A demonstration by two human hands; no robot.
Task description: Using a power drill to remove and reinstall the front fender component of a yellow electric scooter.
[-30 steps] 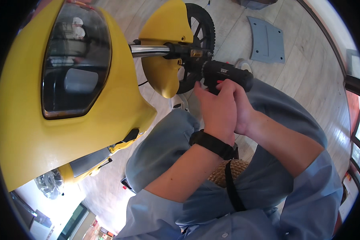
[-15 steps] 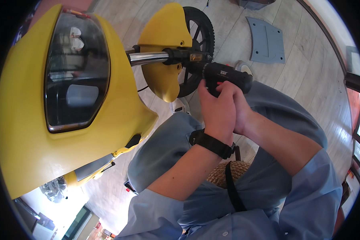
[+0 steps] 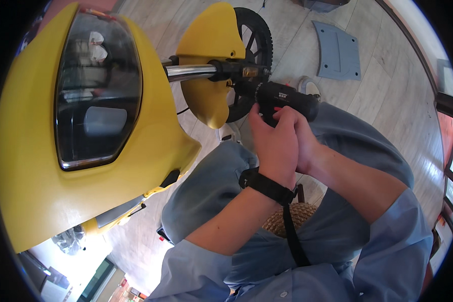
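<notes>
Black plastic covers the cordless drill (image 3: 289,100), which in the head view lies nearly level in front of the person, its rear end toward the right knee (image 3: 360,133) and its nose pointing left at the front fork. Both hands are closed around its grip: the left hand (image 3: 276,143) wraps the near side, thumb up by the drill's front, and the right hand (image 3: 307,146) presses against it from the right, a finger beside the red switch. The drill's tip reaches the lower half of the yellow fender (image 3: 204,103), near a hole by its edge; whether it touches cannot be told.

Just above the drill's nose runs the chrome fork tube (image 3: 191,72), ending by an orange reflector (image 3: 248,72). Behind stands the black wheel (image 3: 268,43), its tyre's edge curving close to the drill. The yellow body (image 3: 161,131) fills the left, its pointed lower corner well apart from the hands. Plank floor (image 3: 387,108) gives open room between the wheel and a grey panel (image 3: 338,50) with notched edges, and on beyond the right knee. The left knee (image 3: 201,176) sits below, between the body's corner and the left forearm.
</notes>
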